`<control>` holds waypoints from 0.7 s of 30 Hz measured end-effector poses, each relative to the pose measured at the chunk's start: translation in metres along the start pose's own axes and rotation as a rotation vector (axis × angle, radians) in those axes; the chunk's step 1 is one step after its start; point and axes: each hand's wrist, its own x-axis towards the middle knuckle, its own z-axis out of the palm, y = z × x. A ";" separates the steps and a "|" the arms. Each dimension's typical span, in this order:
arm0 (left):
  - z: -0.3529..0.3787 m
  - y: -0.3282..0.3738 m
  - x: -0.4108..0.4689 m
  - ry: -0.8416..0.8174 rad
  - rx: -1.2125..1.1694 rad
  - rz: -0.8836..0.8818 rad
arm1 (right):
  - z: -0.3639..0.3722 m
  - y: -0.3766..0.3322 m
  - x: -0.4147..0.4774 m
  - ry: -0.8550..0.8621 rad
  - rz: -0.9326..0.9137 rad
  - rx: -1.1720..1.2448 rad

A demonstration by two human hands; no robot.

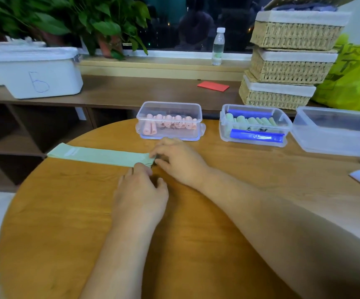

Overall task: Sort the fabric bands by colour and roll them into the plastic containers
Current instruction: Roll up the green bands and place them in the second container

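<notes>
Green band [101,156] lies flat on the surface [196,234], stretching leftward from the left hand [140,190] and the right hand [180,157], whose fingertips both pinch its end. Beyond the right hand stand the pink-roll container [169,108], the green-roll container [254,111] and a third clear container [336,145]. Far left of the hands is a white bin [51,67] hand-marked "6".

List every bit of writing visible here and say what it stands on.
"6" (possibly "b"): handwritten on the white bin.
Yellow-green bag: large printed characters, creased and cut off, unreadable.
Pink-roll container: dark marks on the front wall, blurred.
Green-roll container: dark marks on the front wall, blurred.
Green band: pale print, too faint to read.
</notes>
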 end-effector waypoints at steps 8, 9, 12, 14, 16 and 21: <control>0.002 0.013 -0.005 0.057 -0.161 0.154 | -0.026 0.013 -0.044 0.201 -0.022 0.046; 0.002 0.018 -0.008 0.058 -0.185 0.196 | -0.035 0.018 -0.059 0.187 -0.024 0.040; 0.004 0.029 -0.016 0.026 -0.192 0.298 | -0.068 0.040 -0.113 0.019 -0.009 -0.040; 0.009 0.033 -0.021 -0.027 -0.157 0.342 | -0.090 0.057 -0.145 -0.054 0.099 -0.110; 0.017 0.039 -0.025 -0.084 -0.103 0.377 | -0.110 0.077 -0.171 0.015 0.329 -0.150; 0.021 0.041 -0.028 -0.116 0.005 0.333 | -0.128 0.081 -0.207 0.272 0.634 0.013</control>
